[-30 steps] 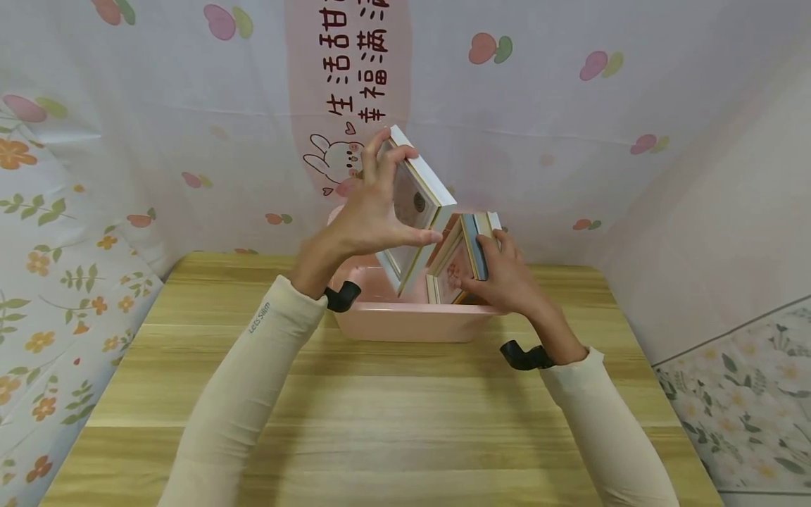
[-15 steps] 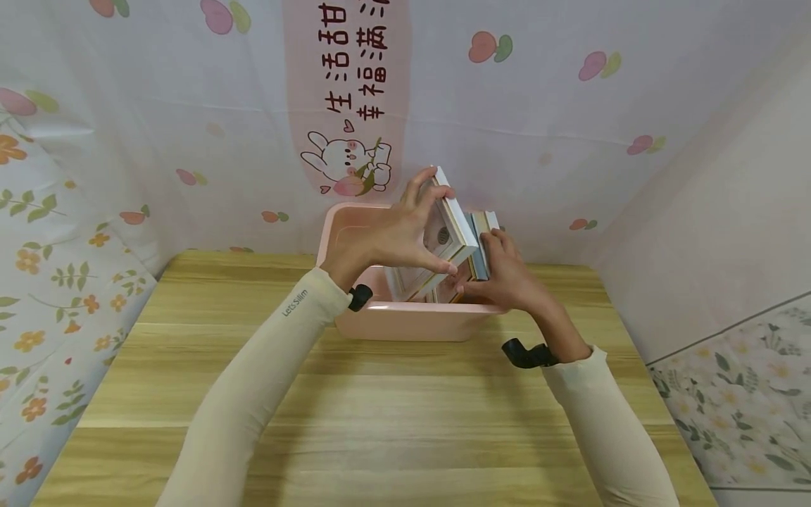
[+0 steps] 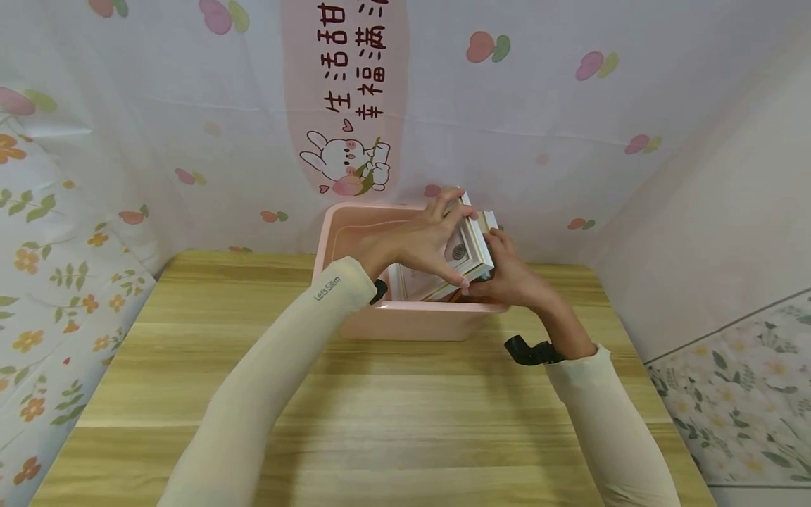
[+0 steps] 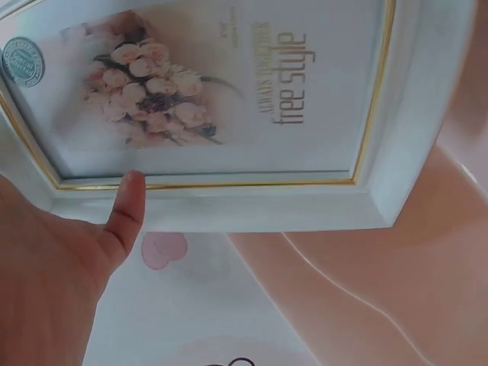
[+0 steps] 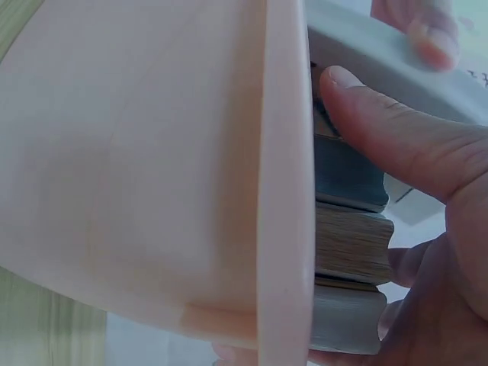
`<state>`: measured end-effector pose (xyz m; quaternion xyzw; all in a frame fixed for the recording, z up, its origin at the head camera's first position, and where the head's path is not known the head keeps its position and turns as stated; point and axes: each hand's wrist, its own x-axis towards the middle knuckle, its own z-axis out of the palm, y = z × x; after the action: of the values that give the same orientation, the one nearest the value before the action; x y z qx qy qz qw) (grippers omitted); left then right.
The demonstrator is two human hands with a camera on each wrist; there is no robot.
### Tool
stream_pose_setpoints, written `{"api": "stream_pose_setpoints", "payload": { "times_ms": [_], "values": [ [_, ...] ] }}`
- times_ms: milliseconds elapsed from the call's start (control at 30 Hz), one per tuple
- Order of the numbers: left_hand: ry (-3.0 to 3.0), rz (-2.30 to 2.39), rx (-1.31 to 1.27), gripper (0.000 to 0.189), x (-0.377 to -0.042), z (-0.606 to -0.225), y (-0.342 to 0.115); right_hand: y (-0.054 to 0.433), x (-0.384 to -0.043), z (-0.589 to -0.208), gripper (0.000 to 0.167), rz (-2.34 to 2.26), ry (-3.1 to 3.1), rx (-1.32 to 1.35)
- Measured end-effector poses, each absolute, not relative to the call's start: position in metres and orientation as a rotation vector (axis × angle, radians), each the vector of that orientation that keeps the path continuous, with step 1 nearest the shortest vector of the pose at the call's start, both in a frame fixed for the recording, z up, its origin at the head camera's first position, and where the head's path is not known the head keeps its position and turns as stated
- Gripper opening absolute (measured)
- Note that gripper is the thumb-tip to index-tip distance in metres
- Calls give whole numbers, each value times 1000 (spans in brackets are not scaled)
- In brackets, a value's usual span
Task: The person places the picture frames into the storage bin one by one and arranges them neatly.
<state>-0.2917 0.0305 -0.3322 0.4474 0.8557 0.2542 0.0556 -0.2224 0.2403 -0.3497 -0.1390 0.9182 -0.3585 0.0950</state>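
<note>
My left hand (image 3: pixel 421 243) grips a white picture frame (image 4: pixel 259 204) by its edges, with a gold inner line and a flower print reading "free style". The frame tilts inside the pink plastic basin (image 3: pixel 405 324), toward its right end. My right hand (image 3: pixel 516 282) holds a row of picture frames (image 5: pixel 352 240) at that end, its thumb on one side and fingers on the other. Their edges look blue, wood-brown and pale in the right wrist view. The left hand's white frame lies right against this row, and its lower part is hidden by the basin wall.
The basin stands at the back of a wood-grain table (image 3: pixel 405 415), close to a printed cloth backdrop (image 3: pixel 538 141). Floral cloth (image 3: pixel 57 338) hangs at the left. A black wrist mount (image 3: pixel 532 351) sits on my right wrist.
My left hand has brought the white picture frame right and down into the basin, up against the other frames. The right hand keeps its hold with little movement.
</note>
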Motion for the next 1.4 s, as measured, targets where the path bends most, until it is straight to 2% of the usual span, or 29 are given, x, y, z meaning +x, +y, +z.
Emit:
{"api": "stream_pose_setpoints", "payload": {
  "times_ms": [300,600,900,1400],
  "values": [
    [2549,688,1367,110,-305,-333,43,241,-222,-351,109,-1100,2743,-442],
    [2466,661,1320,107,-308,-341,41,238,-223,-356,97,-1065,2755,-439],
    [2404,511,1372,98,-302,-343,52,244,-219,-352,106,-1119,2681,-380],
    [2468,317,1256,114,-294,-344,56,245,-218,-349,104,-1063,2675,-350]
  ]
}}
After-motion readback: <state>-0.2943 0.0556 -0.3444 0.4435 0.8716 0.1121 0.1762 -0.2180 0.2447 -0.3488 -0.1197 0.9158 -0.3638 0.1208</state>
